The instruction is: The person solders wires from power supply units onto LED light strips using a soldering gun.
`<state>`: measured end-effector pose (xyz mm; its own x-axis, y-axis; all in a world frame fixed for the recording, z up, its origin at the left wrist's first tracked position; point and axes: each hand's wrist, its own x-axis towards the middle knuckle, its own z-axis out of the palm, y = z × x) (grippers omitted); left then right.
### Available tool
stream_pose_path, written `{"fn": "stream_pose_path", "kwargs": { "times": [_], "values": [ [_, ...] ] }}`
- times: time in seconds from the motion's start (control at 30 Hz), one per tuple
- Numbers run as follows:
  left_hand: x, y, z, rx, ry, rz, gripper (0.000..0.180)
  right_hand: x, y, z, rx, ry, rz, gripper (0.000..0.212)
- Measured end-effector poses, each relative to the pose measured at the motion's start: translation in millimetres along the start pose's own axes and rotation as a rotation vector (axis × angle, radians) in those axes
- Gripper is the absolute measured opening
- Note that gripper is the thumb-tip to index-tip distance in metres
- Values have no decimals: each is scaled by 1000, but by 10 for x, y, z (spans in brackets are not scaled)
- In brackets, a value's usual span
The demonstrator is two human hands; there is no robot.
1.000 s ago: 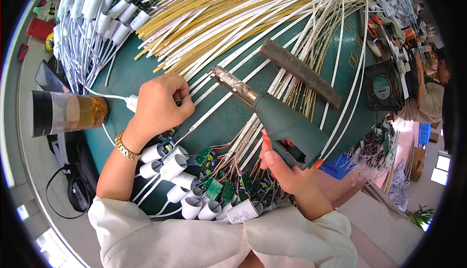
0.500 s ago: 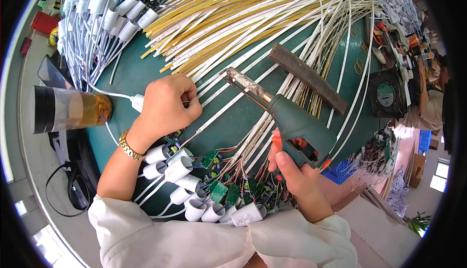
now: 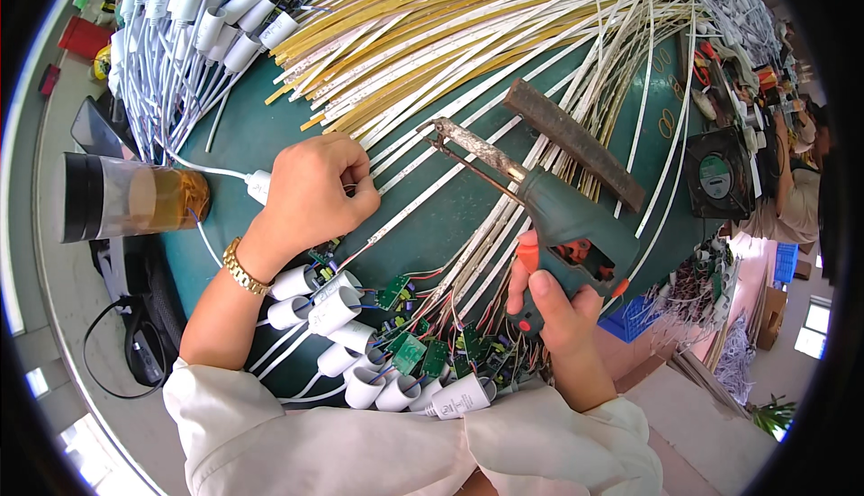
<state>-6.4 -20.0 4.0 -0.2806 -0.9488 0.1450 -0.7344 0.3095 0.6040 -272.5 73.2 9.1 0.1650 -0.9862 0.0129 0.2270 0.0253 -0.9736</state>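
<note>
In my right hand (image 3: 569,323) is a green soldering gun (image 3: 580,212) with an orange trigger, my fingers wrapped round its handle. Its worn metal barrel points up and left over the green table, the tip apart from my left hand. My left hand (image 3: 319,192), with a gold watch (image 3: 241,271) on the wrist, is closed in a pinch above the table; what lies between the fingertips is too small to make out. Beside it rests a white cylindrical housing (image 3: 258,186) on a white cable. Narrow white LED strips (image 3: 423,185) run past both hands.
A heap of white and yellow strips (image 3: 432,55) spreads across the back, with a rusty metal bar (image 3: 576,145) on some. White housings (image 3: 335,311) and small circuit boards (image 3: 408,352) lie close to my body. A jar (image 3: 135,197) stands left, a fan (image 3: 717,175) right.
My right hand has drawn the soldering gun a little to the right, its tip farther from my left hand. The left hand keeps its pinch in nearly the same place.
</note>
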Motion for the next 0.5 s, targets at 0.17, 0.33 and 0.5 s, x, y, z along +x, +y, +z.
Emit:
{"fn": "stream_pose_path", "kwargs": {
  "times": [0.17, 0.33, 0.5],
  "values": [
    [-5, -2, 1, 1, -1, -18, 7, -6, -4, 10, 14, -5, 8, 34],
    [-8, -22, 8, 12, 0, 34, 6, 5, -21, 1, 35, 2, 55, 34],
    [-18, -23, 10, 18, 3, 42, 6, -6, -4, -4, 42, 4, 33, 34]
  ]
}}
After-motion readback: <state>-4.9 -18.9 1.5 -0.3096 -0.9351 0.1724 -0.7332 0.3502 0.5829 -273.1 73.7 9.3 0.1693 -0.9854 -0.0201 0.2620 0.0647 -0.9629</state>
